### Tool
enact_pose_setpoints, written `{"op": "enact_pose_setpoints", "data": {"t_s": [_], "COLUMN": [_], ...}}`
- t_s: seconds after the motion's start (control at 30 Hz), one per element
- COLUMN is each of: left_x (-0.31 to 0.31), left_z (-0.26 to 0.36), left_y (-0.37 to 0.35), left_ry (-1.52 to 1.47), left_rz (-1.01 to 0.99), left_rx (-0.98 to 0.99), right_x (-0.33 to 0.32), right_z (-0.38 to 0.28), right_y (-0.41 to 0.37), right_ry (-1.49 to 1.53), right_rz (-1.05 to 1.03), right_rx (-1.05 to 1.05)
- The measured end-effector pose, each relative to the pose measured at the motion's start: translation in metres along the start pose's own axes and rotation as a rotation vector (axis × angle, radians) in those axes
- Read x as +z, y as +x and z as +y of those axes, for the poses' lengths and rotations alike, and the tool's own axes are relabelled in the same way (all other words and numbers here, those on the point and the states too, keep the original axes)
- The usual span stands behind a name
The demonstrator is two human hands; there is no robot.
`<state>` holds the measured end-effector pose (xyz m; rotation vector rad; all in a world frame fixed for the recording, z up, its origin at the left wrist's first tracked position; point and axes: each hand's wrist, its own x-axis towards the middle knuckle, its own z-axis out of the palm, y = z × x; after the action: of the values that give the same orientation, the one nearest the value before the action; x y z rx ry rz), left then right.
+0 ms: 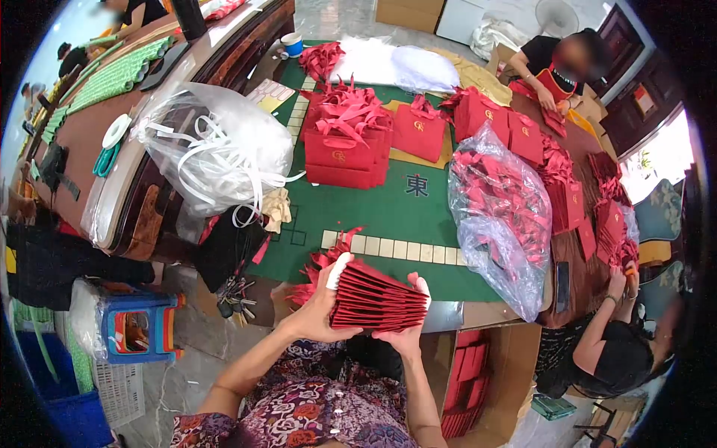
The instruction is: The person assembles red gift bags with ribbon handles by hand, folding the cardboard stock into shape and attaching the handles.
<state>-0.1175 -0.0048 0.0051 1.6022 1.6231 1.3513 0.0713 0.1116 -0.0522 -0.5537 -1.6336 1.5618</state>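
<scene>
Pressure from both sides keeps the stack of red bags (pixel 377 299) square. The left hand (pixel 317 305) and right hand (pixel 409 332) each clamp it in a closed grip, near the worktop (pixel 388 216).

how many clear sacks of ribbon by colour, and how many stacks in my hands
sack of white ribbon: 1
sack of red ribbon: 1
red stack, in left hand and right hand: 1
total: 3

Makeshift packing workshop, seemingly in a home. Shown by a green mahjong table (pixel 388 209) heaped with red paper gift bags (pixel 340 153), clear plastic sacks (pixel 216 149) of ribbon handles, and a cardboard carton (pixel 515 366).
</scene>
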Motion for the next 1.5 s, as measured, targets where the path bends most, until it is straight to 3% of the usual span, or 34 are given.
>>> {"op": "enact_pose_setpoints", "data": {"t_s": [0.27, 0.33, 0.47, 0.53, 0.67, 0.83, 1.03, 1.37, 1.5], "left_x": [-0.002, 0.005, 0.010, 0.008, 0.004, -0.002, -0.007, -0.010, -0.008], "left_z": [0.002, -0.005, -0.007, -0.003, 0.007, 0.001, 0.001, 0.007, 0.007], "left_y": [0.001, -0.002, -0.005, -0.004, -0.002, -0.004, 0.003, 0.006, 0.004], "left_ry": [-0.006, -0.084, -0.197, -0.211, -0.089, -0.054, 0.080, 0.047, 0.039], "left_rz": [-0.012, -0.031, 0.004, 0.008, -0.007, 0.018, -0.011, 0.036, 0.023], "left_rx": [-0.029, -0.025, -0.056, -0.083, -0.056, -0.125, -0.044, -0.114, -0.188], "right_x": [0.011, 0.002, -0.004, -0.012, 0.004, -0.004, -0.007, -0.016, -0.018], "right_z": [-0.007, 0.003, 0.016, 0.023, 0.008, 0.017, 0.011, 0.009, 0.001], "right_y": [0.003, 0.001, -0.004, -0.002, -0.004, -0.004, -0.005, -0.005, -0.018], "right_ry": [0.102, -0.081, -0.010, -0.153, 0.048, -0.035, 0.045, -0.187, -0.175], "right_rz": [0.095, 0.015, 0.007, -0.064, 0.065, 0.009, -0.052, -0.093, 0.004], "right_rx": [0.031, -0.016, 0.000, -0.039, 0.016, -0.019, 0.030, 0.030, 0.020]}}
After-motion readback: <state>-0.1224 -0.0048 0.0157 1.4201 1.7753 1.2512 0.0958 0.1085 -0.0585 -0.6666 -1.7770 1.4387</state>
